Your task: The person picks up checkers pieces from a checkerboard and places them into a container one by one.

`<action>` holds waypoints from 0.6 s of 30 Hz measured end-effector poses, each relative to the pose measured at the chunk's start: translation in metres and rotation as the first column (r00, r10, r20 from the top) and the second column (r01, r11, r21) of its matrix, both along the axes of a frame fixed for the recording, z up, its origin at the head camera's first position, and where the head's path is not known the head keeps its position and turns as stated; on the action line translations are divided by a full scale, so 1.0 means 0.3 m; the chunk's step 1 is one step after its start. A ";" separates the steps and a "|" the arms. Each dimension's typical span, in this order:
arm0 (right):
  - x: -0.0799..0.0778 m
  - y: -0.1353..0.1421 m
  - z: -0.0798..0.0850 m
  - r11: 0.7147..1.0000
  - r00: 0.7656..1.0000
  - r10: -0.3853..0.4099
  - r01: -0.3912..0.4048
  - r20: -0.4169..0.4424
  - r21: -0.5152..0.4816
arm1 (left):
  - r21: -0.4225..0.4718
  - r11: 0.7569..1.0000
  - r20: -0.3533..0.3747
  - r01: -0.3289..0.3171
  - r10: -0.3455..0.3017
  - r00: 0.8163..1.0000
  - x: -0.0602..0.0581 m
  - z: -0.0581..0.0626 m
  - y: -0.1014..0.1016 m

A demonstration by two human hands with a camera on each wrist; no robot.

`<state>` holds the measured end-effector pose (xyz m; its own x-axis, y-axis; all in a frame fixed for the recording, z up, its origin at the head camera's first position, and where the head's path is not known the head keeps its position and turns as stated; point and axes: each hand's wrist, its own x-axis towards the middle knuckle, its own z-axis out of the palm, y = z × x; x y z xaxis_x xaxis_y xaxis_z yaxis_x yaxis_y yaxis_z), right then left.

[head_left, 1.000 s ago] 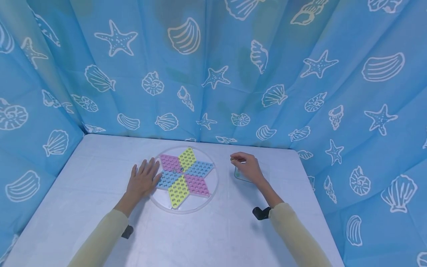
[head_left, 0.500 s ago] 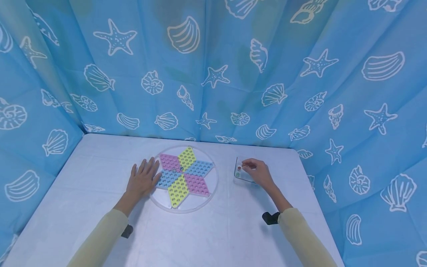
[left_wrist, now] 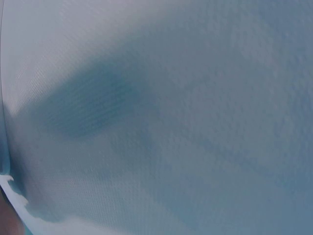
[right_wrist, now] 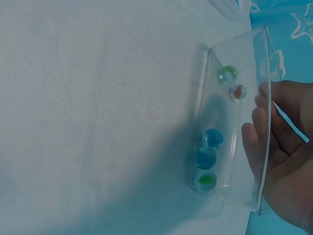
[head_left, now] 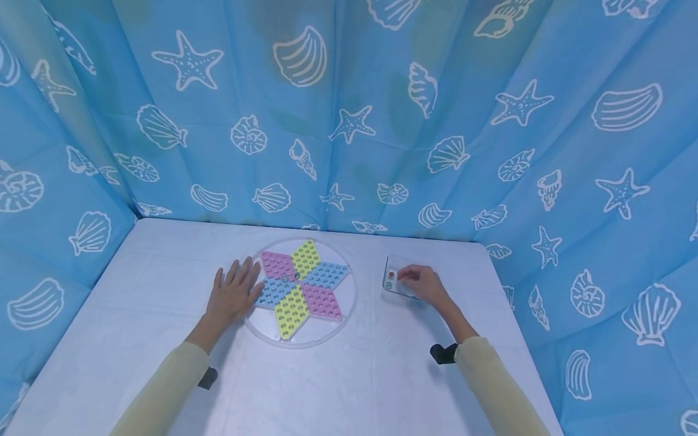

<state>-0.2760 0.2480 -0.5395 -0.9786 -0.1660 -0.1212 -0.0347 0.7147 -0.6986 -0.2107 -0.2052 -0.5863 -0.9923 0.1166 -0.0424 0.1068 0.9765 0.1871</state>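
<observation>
My left hand (head_left: 234, 290) lies flat with fingers spread, its fingertips at the left rim of a round Chinese checkers board (head_left: 349, 315). A six-pointed star of pink, yellow and blue holed sections covers the board, with two dark marbles near its centre. My right hand (head_left: 422, 283) reaches into a clear plastic box (head_left: 402, 295), fingers loosely bent and no marble showing between them. Through its wall in the right wrist view, a red marble (right_wrist: 238, 92) and a green marble (right_wrist: 228, 74) sit near the fingertips. Blue and green marbles (right_wrist: 205, 158) line the other end.
A white cloth covers the table (head_left: 338, 387). Blue curtains (head_left: 349, 163) with white shell and starfish prints stand along its back and sides. Each wrist carries a black camera mount (head_left: 443, 353). The left wrist view holds mostly shadowed white cloth (left_wrist: 171, 122).
My right hand has moved right from beside the box, where it pinched a small marble, to inside the box, then sunk slightly. The red marble now shows in the box. My left hand stays still.
</observation>
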 end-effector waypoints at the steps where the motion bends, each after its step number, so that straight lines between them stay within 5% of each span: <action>1: -0.002 0.001 -0.003 1.000 1.000 0.003 -0.003 0.013 0.004 | -0.002 1.000 0.001 0.001 -0.001 1.000 -0.001 -0.001 -0.001; 18: -0.017 -0.011 -0.043 0.996 0.996 0.017 -0.025 0.088 0.081 | 0.000 1.000 0.010 0.003 -0.003 1.000 -0.001 0.003 -0.001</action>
